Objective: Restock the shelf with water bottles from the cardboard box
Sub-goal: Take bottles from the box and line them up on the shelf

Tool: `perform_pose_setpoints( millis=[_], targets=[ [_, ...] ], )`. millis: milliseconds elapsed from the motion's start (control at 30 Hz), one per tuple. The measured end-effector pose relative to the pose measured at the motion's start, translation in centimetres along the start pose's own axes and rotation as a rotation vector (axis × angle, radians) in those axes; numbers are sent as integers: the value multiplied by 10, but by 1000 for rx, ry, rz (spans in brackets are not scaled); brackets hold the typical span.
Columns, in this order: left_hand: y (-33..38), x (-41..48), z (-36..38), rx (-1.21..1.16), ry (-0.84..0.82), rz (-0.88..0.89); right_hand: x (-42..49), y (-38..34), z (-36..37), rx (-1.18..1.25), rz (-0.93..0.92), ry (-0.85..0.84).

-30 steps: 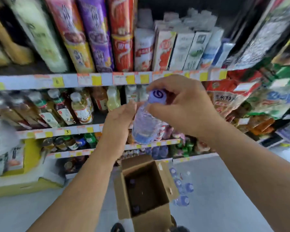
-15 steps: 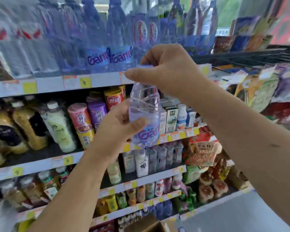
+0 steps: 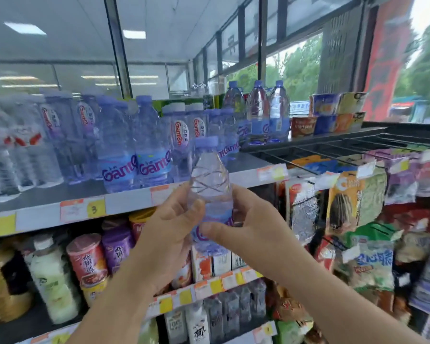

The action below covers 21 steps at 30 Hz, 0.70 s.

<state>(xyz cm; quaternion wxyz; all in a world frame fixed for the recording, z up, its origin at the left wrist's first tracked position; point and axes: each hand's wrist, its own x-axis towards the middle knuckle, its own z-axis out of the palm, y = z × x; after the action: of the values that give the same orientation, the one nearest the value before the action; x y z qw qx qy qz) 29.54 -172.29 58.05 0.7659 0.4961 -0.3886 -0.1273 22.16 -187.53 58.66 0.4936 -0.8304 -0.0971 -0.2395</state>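
Because the grey top shelf with yellow price tags [image 3: 124,202] is offering a gap beside standing bottles, both hands, left [image 3: 170,234] and right [image 3: 248,228], are clasping the clear purple-capped plastic water bottle [image 3: 210,184] upright, just before its edge.

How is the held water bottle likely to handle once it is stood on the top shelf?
The water bottle looks thin-walled and clear, so it probably dents under a squeeze. It is tall and narrow, so likely tips if nudged. Both the left hand and right hand steady it.
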Motion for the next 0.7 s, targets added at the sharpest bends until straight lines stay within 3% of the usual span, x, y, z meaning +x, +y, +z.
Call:
perform_pose_setpoints(
  millis=[100,200,367,700],
  targets=[
    [-7,28,14,54,-36,14,19,11,-22,31,-17,44],
    [-13,60,23,114,31,-30,42,19,-47,50,-10,29],
    [-13,97,27,364,249,35,101,34,-89,-133,3,114],
    [-1,119,6,611,393,23,210,98,-104,-339,154,147]
  ],
)
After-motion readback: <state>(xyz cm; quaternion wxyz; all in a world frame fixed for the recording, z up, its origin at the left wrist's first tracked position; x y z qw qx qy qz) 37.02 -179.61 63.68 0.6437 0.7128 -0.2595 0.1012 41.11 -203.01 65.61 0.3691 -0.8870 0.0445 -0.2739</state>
